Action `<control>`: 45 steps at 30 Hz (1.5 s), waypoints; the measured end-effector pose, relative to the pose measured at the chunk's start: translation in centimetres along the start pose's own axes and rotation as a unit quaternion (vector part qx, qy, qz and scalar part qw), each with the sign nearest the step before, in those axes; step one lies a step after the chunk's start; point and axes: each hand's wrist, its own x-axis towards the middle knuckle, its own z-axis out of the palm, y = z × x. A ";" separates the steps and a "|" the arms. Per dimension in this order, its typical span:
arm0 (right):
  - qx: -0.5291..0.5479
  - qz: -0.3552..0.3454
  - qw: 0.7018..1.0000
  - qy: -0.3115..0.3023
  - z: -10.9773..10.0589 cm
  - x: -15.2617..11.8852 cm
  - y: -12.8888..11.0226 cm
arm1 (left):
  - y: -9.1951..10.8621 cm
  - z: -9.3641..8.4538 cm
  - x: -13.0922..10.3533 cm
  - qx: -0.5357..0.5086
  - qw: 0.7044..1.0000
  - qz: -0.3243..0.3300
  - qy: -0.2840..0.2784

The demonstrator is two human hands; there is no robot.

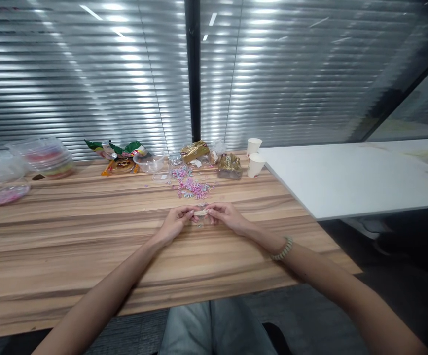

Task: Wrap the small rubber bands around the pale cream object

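My left hand (177, 222) and my right hand (227, 216) meet above the wooden table, each pinching one end of a small pale strip (201, 213). What the strip is made of is too small to tell. Just beyond the fingers lies a loose pile of small pink, white and bluish pieces (192, 188), with a second heap (180, 171) behind it. A few tiny pieces rest on the table close to my fingertips. A beaded bracelet (283, 249) circles my right forearm.
Along the back of the wooden table (88, 256) are stacked plastic tubs (47, 157), green snack bags (128, 149), a clear bowl (149, 161), gold wrappers (230, 166) and two paper cups (256, 165). A white table (347, 182) adjoins at right; blinds stand behind.
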 end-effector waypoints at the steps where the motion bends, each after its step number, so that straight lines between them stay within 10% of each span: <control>1: 0.004 0.003 1.000 0.000 0.0 0.0 0.0 | -0.1 0.0 0.0 -0.005 1.000 -0.002 0.000; 20: 0.006 0.017 0.998 0.065 0.3 0.2 -0.3 | -0.8 0.3 0.2 0.074 0.993 0.011 0.087; 45: -0.016 0.029 0.998 0.051 0.4 0.2 -0.2 | -0.8 0.2 0.3 0.129 0.989 0.018 0.068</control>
